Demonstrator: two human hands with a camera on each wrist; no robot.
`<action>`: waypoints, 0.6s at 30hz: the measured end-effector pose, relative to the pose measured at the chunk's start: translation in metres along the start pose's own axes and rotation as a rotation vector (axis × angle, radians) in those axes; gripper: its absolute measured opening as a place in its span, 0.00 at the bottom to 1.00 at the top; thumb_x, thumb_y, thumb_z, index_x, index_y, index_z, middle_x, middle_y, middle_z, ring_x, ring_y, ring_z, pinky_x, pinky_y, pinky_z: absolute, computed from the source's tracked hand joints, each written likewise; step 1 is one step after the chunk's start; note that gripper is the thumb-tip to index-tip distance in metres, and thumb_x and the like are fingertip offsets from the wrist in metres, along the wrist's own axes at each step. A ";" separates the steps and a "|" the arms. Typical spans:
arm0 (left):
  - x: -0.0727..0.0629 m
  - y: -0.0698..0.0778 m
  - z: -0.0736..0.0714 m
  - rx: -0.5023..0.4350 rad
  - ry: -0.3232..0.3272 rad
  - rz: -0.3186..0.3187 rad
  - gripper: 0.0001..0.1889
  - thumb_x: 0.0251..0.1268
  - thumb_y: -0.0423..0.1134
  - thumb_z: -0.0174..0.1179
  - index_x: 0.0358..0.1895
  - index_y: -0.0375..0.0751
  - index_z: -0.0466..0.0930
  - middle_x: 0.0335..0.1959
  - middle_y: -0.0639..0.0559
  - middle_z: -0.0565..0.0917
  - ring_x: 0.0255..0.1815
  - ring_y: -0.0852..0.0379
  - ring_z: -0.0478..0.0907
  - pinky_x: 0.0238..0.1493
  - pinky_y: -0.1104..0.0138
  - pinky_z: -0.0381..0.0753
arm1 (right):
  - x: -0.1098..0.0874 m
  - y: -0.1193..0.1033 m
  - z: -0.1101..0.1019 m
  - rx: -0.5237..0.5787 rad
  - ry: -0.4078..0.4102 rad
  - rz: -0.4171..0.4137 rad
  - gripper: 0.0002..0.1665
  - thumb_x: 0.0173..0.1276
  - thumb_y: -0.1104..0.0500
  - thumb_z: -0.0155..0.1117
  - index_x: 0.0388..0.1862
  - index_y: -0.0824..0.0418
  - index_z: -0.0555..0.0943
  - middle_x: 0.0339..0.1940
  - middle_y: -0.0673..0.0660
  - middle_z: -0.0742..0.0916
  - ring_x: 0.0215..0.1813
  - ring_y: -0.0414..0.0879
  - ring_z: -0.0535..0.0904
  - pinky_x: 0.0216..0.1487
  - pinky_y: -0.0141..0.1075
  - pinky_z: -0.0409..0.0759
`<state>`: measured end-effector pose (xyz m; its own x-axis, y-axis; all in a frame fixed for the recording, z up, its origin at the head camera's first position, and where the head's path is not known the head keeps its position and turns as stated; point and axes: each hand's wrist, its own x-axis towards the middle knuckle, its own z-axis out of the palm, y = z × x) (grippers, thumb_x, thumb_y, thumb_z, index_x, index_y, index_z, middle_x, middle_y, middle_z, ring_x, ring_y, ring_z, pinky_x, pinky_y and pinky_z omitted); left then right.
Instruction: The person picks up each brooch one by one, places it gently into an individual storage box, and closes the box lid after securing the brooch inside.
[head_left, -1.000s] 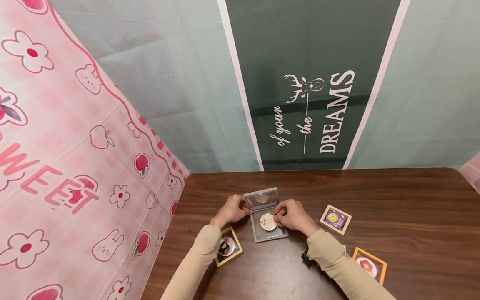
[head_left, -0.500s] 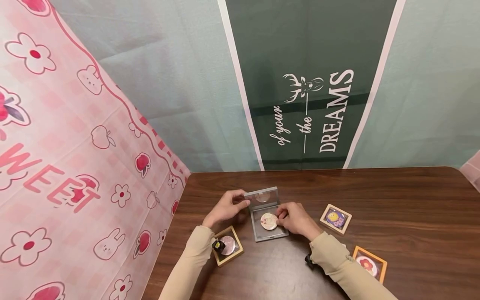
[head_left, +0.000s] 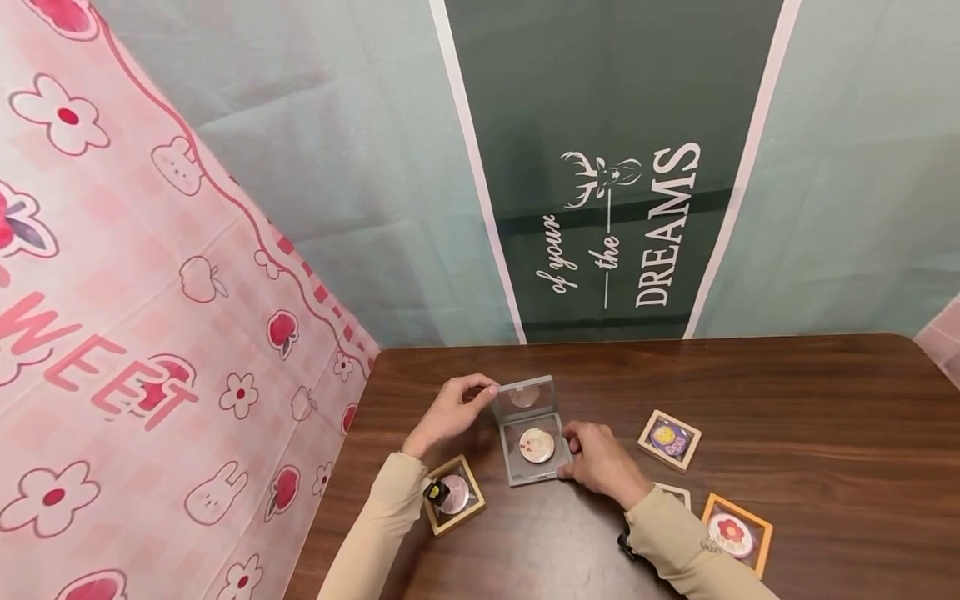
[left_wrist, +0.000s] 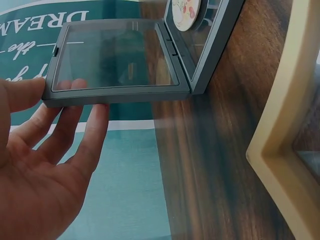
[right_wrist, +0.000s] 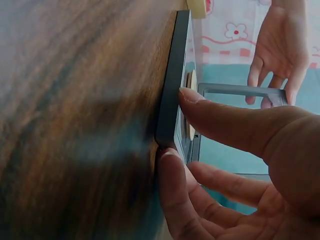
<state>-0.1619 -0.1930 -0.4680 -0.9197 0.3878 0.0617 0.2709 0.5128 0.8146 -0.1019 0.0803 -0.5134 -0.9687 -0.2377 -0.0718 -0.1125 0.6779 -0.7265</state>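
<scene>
A grey clear-windowed display case (head_left: pixel 513 468) stands open on the table, its lid (head_left: pixel 525 402) raised at the back. On the film of its base lies a round white badge (head_left: pixel 537 447) with a printed picture. My left hand (head_left: pixel 452 410) pinches the lid's upper left corner; in the left wrist view the thumb is on one side of the lid frame (left_wrist: pixel 120 95) and the fingers on the other. At the base's right side, my right hand (head_left: pixel 603 460) grips the edge, thumb on the rim (right_wrist: pixel 174 75) and a finger against its side, apart from the badge.
A gold-coloured frame (head_left: pixel 475 510) with a round badge lies by the left wrist. To the right are a pale frame (head_left: pixel 670 440) with a purple badge, an orange frame (head_left: pixel 750 502) with a flower badge, and another pale frame (head_left: pixel 681 493) partly under the right sleeve.
My right hand has let go of the badge and shifted to the base's right edge. My left hand has moved from beside the hinge up to the lid's corner.
</scene>
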 end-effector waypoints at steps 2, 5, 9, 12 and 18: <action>-0.002 0.000 0.001 0.014 0.006 0.004 0.13 0.83 0.41 0.58 0.53 0.37 0.88 0.53 0.36 0.89 0.53 0.49 0.85 0.60 0.54 0.84 | -0.001 0.000 0.001 0.003 0.003 -0.001 0.29 0.45 0.63 0.91 0.47 0.63 0.85 0.32 0.51 0.82 0.34 0.42 0.76 0.37 0.39 0.77; -0.005 0.001 0.001 0.034 -0.002 0.003 0.13 0.83 0.42 0.58 0.53 0.37 0.88 0.53 0.38 0.89 0.53 0.53 0.85 0.59 0.57 0.84 | -0.004 0.000 0.002 -0.008 0.007 -0.003 0.30 0.43 0.64 0.92 0.45 0.62 0.85 0.31 0.50 0.81 0.32 0.41 0.75 0.35 0.37 0.76; -0.010 0.006 0.001 0.047 -0.018 -0.011 0.13 0.83 0.42 0.59 0.54 0.37 0.88 0.53 0.42 0.90 0.54 0.54 0.86 0.59 0.58 0.85 | -0.008 0.000 0.003 -0.003 0.007 -0.036 0.30 0.42 0.66 0.92 0.44 0.63 0.84 0.30 0.49 0.80 0.30 0.39 0.73 0.35 0.35 0.74; -0.012 0.009 0.001 0.069 -0.018 -0.008 0.12 0.83 0.41 0.59 0.53 0.38 0.88 0.51 0.45 0.90 0.53 0.55 0.86 0.59 0.58 0.85 | -0.010 -0.002 0.003 0.023 0.000 -0.054 0.29 0.43 0.68 0.90 0.44 0.64 0.84 0.30 0.50 0.80 0.28 0.37 0.73 0.33 0.33 0.74; -0.018 0.012 0.001 0.116 -0.075 0.029 0.10 0.82 0.43 0.60 0.50 0.43 0.88 0.48 0.51 0.90 0.52 0.58 0.86 0.57 0.61 0.85 | -0.010 -0.002 0.004 0.046 0.000 -0.044 0.31 0.43 0.70 0.90 0.46 0.66 0.84 0.30 0.50 0.80 0.27 0.35 0.74 0.33 0.32 0.74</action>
<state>-0.1421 -0.1932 -0.4598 -0.8882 0.4579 0.0376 0.3322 0.5835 0.7410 -0.0910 0.0788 -0.5135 -0.9630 -0.2665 -0.0394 -0.1444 0.6339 -0.7598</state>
